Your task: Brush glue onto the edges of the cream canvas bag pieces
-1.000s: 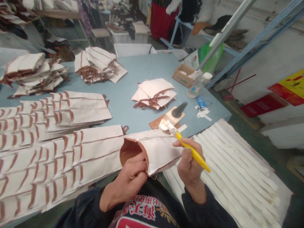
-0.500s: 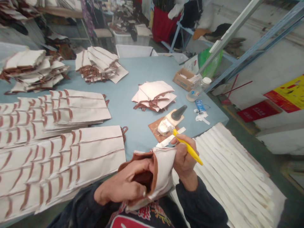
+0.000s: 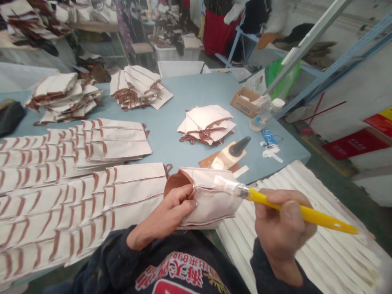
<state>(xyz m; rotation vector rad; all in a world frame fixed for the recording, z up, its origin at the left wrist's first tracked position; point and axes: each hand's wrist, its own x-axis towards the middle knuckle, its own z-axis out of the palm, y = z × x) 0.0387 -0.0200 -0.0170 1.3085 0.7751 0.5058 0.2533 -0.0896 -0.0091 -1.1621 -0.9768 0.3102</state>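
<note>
My left hand [image 3: 171, 214] pinches the rim of a cream bag with a brown lining [image 3: 211, 204], its mouth gaping toward the left. In my right hand [image 3: 284, 224] is a paintbrush with a yellow handle [image 3: 324, 220]. Its white-coated bristles lie over the bag's upper face; I cannot tell whether they touch it. Just beyond the bag, a wooden piece with a dark grey knob [image 3: 240, 146] and a white patch rests on a brown sheet [image 3: 210, 159]. Part of that sheet is hidden behind the bag.
Overlapping rows of cream bags [image 3: 134, 183] cover the left of the blue table [image 3: 165, 134]. Bag piles [image 3: 205, 122] stand farther back. A small cardboard box [image 3: 243, 102] and a clear jar [image 3: 266, 114] are at the back right. White strips [image 3: 309, 204] lie at right.
The paintbrush has come away from the white patch to over the bag, and my right hand has moved right. The bag has turned to lie more level, and my left hand now grips its rim.
</note>
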